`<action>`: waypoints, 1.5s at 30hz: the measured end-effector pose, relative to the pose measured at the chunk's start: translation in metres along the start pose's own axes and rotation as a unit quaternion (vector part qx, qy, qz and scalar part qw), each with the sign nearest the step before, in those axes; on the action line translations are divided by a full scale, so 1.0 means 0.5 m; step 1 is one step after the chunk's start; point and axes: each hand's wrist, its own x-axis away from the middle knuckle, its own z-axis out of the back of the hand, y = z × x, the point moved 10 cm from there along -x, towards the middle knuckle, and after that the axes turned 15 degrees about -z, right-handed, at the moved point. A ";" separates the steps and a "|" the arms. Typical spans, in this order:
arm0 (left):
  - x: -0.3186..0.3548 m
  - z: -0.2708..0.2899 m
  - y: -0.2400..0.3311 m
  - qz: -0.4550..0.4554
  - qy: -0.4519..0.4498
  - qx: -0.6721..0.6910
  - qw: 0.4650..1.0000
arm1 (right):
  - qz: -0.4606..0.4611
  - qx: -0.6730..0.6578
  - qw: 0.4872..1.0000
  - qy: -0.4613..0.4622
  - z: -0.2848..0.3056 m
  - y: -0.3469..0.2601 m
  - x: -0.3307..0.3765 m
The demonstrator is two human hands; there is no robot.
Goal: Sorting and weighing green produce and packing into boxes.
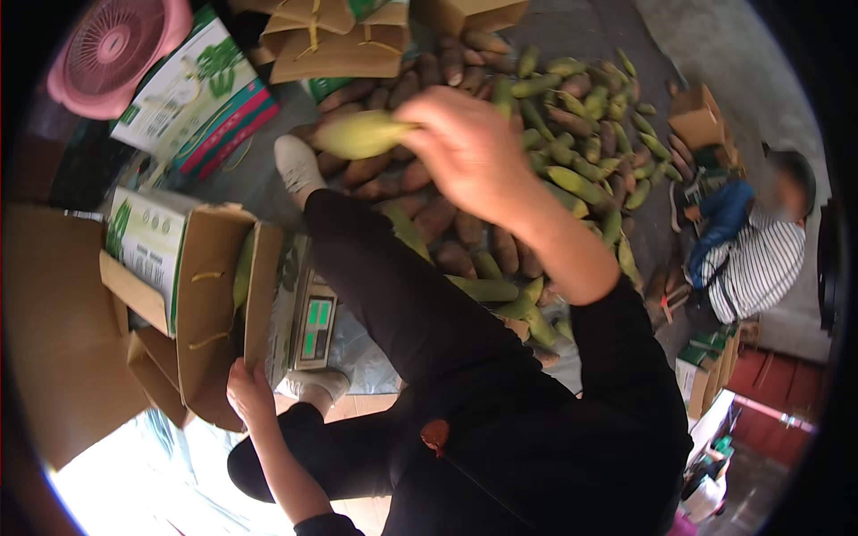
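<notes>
My right hand (469,156) is raised over the heap, its fingers pinching one end of a long pale-green radish (362,136), blurred by motion. My left hand (252,393) holds the lower edge of an open cardboard carton (204,308), fingers closed on its flap. Inside that carton, part of another green radish (243,272) shows. Beneath it, partly covered, is a scale (315,329) with a green lit display. The heap on the floor mixes green radishes (576,183) with dark reddish-brown, root-shaped ones (435,219).
A pink fan-like round thing (114,40) and a printed carton (201,94) stand at the far left. Open paper bags or cartons (340,45) are behind the heap. Large cardboard (63,330) lies at the left. A person in a striped top (760,259) sits at the right.
</notes>
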 end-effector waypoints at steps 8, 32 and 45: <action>-0.015 -0.006 0.026 -0.034 0.018 0.036 0.999 | -0.076 -0.198 0.962 -0.171 -0.275 -0.165 -0.054; -0.013 -0.010 0.012 -0.005 0.010 0.026 1.000 | -0.565 0.188 0.772 -0.222 -0.095 0.685 0.757; -0.002 -0.011 -0.010 0.008 0.022 0.011 1.000 | -0.596 0.146 0.768 -0.183 -0.057 0.738 0.770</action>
